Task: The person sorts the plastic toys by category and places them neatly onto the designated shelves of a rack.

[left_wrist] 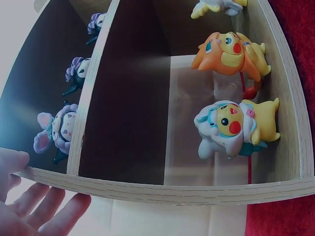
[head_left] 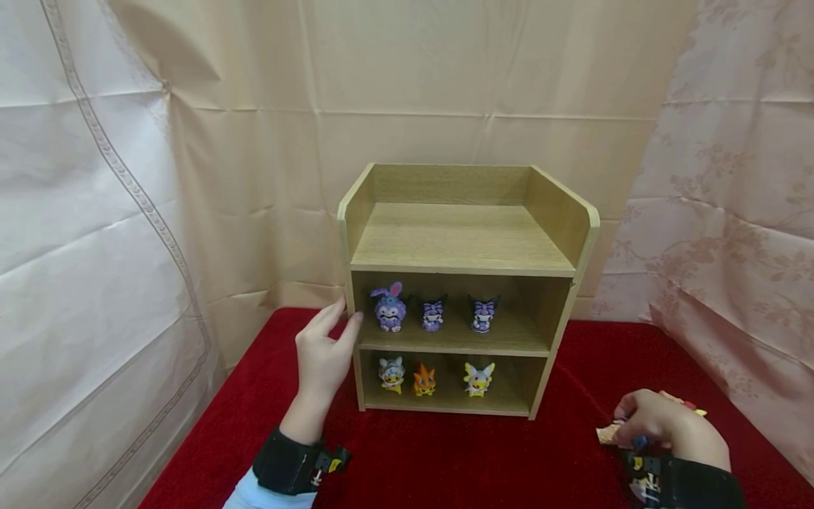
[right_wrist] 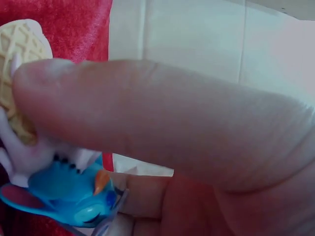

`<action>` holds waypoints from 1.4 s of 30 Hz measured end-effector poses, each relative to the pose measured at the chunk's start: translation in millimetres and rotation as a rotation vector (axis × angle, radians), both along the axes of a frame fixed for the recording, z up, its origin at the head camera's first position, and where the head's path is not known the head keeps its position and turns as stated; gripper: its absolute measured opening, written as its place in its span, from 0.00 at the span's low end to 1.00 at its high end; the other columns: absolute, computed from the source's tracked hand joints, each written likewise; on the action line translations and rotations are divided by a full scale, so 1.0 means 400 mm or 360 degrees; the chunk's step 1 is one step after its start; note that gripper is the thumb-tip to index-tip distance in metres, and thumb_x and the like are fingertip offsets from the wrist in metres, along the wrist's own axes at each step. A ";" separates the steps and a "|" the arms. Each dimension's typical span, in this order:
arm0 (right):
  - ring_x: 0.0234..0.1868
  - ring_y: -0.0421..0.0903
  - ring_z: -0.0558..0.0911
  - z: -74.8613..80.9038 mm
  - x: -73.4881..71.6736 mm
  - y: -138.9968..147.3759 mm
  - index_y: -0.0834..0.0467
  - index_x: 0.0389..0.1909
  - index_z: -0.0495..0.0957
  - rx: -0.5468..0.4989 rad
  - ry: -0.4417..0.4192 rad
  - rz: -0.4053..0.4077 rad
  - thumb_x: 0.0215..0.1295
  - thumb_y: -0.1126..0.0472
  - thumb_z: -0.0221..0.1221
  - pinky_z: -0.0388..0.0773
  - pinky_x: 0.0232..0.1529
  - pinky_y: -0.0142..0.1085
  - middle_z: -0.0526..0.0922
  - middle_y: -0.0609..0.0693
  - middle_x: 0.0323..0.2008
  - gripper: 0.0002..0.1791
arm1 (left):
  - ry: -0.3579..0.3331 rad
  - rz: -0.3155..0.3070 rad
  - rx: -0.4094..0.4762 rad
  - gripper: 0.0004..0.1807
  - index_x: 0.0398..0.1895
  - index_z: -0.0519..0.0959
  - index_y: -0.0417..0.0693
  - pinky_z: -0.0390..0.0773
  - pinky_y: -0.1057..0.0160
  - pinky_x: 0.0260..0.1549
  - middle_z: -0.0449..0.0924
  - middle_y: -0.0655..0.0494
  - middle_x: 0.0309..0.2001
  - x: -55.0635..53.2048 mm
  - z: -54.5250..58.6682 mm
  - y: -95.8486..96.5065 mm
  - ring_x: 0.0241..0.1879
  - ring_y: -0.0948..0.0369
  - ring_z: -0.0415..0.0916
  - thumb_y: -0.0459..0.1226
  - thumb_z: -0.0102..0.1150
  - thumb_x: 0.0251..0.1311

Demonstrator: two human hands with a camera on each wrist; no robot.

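Left hand [head_left: 326, 346]: thumb and fingers pinch the left panel of a pale wood-grain, three-tier shelf [head_left: 464, 237], apparently as a brace. Well to the right, over the red velvety cloth [head_left: 445, 459], right hand [head_left: 668, 420]: fingers curled, pinching a glossy blue figurine with an orange beak-like part [right_wrist: 69, 189], thumb across a tan waffle-patterned piece [right_wrist: 22, 39]; cannot tell whether the two are joined, or whether the figurine is off the cloth. Step in hand, judged: picking up that figurine. Next move would call for a secure pinch and a lift free of the items around it. Compartments, left to right. Middle tier: lilac figurine with tall pink-lined ears [head_left: 389, 311], then two smaller black-and-purple figurines [head_left: 432, 315] [head_left: 482, 315], apart. Bottom tier: yellow figurine in a white hood [head_left: 391, 375], orange-hooded figurine [head_left: 424, 380] just beside it, then, past a wider gap, a white-and-yellow big-eared figurine [head_left: 478, 379].
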State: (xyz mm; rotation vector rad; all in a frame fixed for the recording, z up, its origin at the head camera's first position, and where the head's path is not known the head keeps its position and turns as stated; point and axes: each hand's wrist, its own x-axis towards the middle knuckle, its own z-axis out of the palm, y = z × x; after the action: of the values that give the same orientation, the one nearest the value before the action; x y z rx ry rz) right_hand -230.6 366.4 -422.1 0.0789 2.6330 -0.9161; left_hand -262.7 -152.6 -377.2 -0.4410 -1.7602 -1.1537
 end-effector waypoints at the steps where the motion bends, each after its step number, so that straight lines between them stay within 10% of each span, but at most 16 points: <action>1: 0.30 0.47 0.73 0.001 -0.001 0.000 0.61 0.35 0.78 0.0002 0.0011 0.0013 0.52 0.66 0.70 0.71 0.26 0.37 0.76 0.51 0.29 0.12 | 0.0000 -0.0002 0.0000 0.23 0.58 0.83 0.38 0.77 0.77 0.48 0.86 0.45 0.52 0.000 0.000 0.000 0.47 0.52 0.86 0.28 0.73 0.58; 16: 0.33 0.48 0.77 0.019 -0.003 -0.001 0.64 0.36 0.77 -0.0004 0.0088 0.0027 0.56 0.63 0.72 0.80 0.31 0.44 0.78 0.51 0.30 0.14 | -0.0012 0.0011 -0.0004 0.23 0.57 0.82 0.33 0.84 0.48 0.44 0.85 0.42 0.52 0.001 0.002 0.002 0.47 0.50 0.85 0.28 0.73 0.57; 26: 0.30 0.47 0.76 0.033 -0.008 -0.003 0.63 0.36 0.78 0.0053 0.0269 0.0051 0.54 0.58 0.75 0.78 0.27 0.42 0.78 0.50 0.29 0.18 | -0.0027 0.0005 -0.0002 0.23 0.58 0.82 0.35 0.77 0.76 0.48 0.85 0.43 0.53 0.003 0.002 0.002 0.47 0.51 0.85 0.28 0.73 0.57; 42: 0.38 0.52 0.79 0.102 -0.002 -0.032 0.68 0.50 0.79 0.0214 0.0623 0.0055 0.61 0.56 0.71 0.79 0.27 0.42 0.83 0.55 0.37 0.23 | -0.0028 -0.0006 0.0001 0.24 0.59 0.82 0.36 0.77 0.76 0.48 0.85 0.44 0.53 0.003 0.003 0.002 0.48 0.51 0.85 0.28 0.73 0.58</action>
State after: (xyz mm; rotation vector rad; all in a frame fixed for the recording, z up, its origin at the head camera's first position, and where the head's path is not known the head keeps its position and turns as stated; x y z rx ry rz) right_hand -231.5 353.6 -381.2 -0.1257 3.0434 -0.8098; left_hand -261.5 -151.8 -375.9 -0.4350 -1.7751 -1.1638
